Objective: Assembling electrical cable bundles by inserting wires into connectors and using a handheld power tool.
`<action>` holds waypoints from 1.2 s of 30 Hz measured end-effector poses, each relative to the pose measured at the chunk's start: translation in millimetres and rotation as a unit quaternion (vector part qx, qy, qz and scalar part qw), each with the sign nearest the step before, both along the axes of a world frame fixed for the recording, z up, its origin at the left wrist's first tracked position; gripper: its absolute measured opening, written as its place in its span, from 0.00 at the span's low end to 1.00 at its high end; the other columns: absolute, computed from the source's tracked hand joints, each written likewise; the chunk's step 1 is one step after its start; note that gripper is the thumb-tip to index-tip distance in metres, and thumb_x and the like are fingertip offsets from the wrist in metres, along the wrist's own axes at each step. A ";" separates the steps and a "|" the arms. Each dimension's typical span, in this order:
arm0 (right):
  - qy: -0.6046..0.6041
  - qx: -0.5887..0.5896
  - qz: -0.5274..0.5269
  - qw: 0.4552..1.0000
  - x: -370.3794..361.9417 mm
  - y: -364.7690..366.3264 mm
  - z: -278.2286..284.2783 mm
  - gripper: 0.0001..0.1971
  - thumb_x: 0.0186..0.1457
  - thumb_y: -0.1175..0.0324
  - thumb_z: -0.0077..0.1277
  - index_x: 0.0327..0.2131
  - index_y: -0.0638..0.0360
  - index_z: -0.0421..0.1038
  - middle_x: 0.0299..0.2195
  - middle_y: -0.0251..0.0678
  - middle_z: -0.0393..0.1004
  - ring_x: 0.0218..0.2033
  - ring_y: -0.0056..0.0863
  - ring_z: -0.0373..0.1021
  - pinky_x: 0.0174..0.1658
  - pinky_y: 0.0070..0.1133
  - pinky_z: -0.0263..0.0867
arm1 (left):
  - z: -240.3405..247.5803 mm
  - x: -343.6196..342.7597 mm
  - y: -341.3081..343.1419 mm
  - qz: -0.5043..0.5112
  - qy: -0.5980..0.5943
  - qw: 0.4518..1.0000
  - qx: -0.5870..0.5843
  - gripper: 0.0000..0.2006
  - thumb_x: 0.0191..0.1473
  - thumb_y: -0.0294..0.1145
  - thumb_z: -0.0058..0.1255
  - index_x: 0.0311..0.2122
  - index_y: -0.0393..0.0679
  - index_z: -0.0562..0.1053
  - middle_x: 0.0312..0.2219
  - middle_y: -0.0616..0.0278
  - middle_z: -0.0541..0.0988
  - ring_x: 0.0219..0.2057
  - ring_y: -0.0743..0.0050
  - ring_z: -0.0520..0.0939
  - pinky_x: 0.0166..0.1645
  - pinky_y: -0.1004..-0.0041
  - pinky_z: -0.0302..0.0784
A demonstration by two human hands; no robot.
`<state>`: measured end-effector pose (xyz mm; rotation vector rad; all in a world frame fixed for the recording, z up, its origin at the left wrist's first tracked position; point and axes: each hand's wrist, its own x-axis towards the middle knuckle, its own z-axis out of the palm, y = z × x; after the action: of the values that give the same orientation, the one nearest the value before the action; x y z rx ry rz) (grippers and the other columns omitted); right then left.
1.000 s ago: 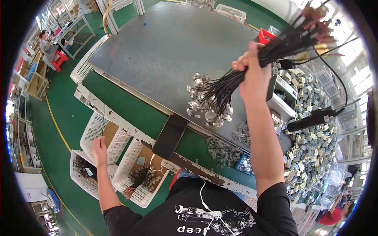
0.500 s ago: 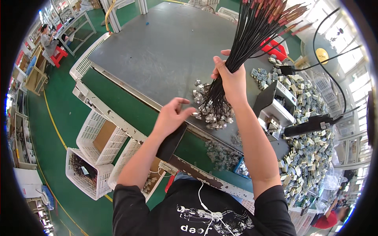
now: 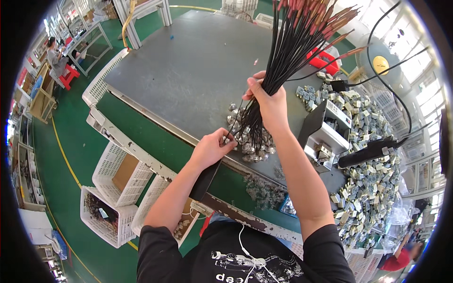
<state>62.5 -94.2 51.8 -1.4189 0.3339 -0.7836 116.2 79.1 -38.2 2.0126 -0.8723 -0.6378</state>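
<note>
My right hand (image 3: 270, 101) is closed round a thick bundle of black cables (image 3: 278, 66). Their reddish, copper-coloured tips (image 3: 321, 21) fan out above the fist, and their lower ends hang down below it. Under the bundle, a heap of shiny silver round metal parts (image 3: 257, 146) lies on the grey table; whether they are joined to the cables I cannot tell. At the heap's left side my left hand (image 3: 213, 148) is pinched shut near the table edge. One thin black cable runs down from the bundle into its fingertips; its very end is hidden there.
The grey table (image 3: 188, 61) spreads ahead. On its right stand a metal device (image 3: 326, 134) and a large pile of grey and cream small parts (image 3: 368, 184). A red bin (image 3: 324, 61) sits behind. Coiled springs (image 3: 262, 191) lie close to me; white crates (image 3: 111, 231) stand lower left.
My left hand has gone from open fingers to a pinch on one thin cable, shifting slightly right. The cable bundle in my right hand appears a little further left and lower.
</note>
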 end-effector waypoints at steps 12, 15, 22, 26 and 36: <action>-0.002 0.013 0.016 1.000 -8.4 1.4 -0.8 0.13 0.62 0.67 0.54 0.46 0.60 0.63 0.14 0.26 0.64 0.14 0.16 0.62 0.21 0.19 0.61 | 4.0 -22.6 10.3 -0.001 0.008 0.999 -0.036 0.13 0.55 0.37 0.60 0.41 0.40 0.77 0.14 0.74 0.59 0.18 0.85 0.59 0.24 0.76 0.58; -0.014 -0.007 0.010 1.000 -6.3 0.7 -3.0 0.15 0.62 0.69 0.53 0.48 0.60 0.61 0.16 0.28 0.66 0.16 0.19 0.66 0.23 0.20 0.65 | 2.8 -22.7 10.0 -0.006 0.013 0.999 -0.032 0.13 0.55 0.38 0.61 0.40 0.40 0.77 0.14 0.73 0.59 0.18 0.85 0.59 0.24 0.76 0.58; -0.022 0.032 0.018 0.999 -10.0 5.2 2.4 0.19 0.63 0.72 0.49 0.55 0.60 0.55 0.17 0.28 0.63 0.13 0.17 0.60 0.22 0.20 0.65 | -3.5 -29.2 6.8 0.007 0.023 0.998 -0.053 0.13 0.55 0.37 0.60 0.40 0.40 0.75 0.15 0.74 0.64 0.19 0.87 0.61 0.24 0.78 0.58; -0.017 0.022 0.039 0.999 -20.9 -1.4 9.2 0.19 0.64 0.72 0.48 0.55 0.60 0.56 0.13 0.25 0.58 0.12 0.17 0.57 0.20 0.21 0.61 | -6.6 -31.1 36.8 0.040 0.103 0.981 -0.159 0.11 0.64 0.35 0.49 0.43 0.38 0.74 0.17 0.73 0.68 0.19 0.89 0.66 0.25 0.81 0.61; -0.018 0.148 0.205 0.967 -63.8 -0.8 47.0 0.15 0.63 0.70 0.50 0.50 0.61 0.62 0.11 0.25 0.55 0.09 0.17 0.52 0.18 0.23 0.53 | 47.3 -3.8 66.0 -0.012 0.152 0.919 -0.364 0.16 0.67 0.39 0.43 0.48 0.35 0.66 0.22 0.65 0.71 0.28 0.76 0.74 0.38 0.73 0.72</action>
<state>-1.3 -95.0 98.8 -1.1376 0.1148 -0.3999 112.5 145.1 9.1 1.1981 -0.7898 -0.5159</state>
